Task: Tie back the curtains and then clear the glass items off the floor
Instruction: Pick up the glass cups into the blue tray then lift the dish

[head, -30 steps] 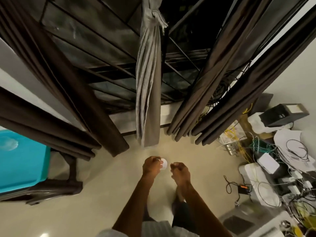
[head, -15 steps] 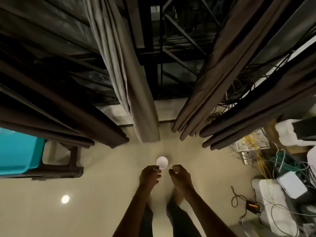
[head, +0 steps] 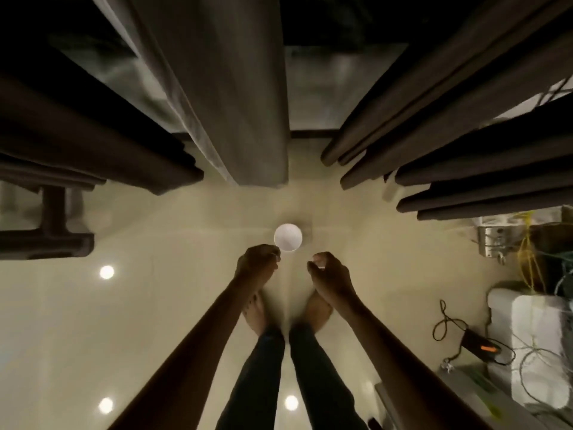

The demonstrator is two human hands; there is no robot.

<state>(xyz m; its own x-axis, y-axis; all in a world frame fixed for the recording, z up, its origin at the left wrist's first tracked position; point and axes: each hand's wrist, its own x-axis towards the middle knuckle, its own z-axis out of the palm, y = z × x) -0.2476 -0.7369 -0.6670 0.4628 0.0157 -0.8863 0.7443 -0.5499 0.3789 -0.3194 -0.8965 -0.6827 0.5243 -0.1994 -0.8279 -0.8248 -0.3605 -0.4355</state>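
The white cup stands upright on the floor, mouth facing the camera, so its long axis runs vertically and only the round rim shows. It sits below the hem of the grey curtain, just ahead of both hands. The left hand has curled fingers whose tips meet the cup's near rim in the view; whether it grips cannot be told. The right hand hangs just beside the cup, loosely curled, and whether it holds anything cannot be told.

Compared with 0.5 s ago, the view is tipped further down and closer: the teal object at left is gone, the cup looks larger, the hands are wider apart, and 3 light reflections show instead of 1.

The floor is glossy cream tile. A dark brown curtain hangs at left, more brown curtains at right, above tangled cables and white boxes.
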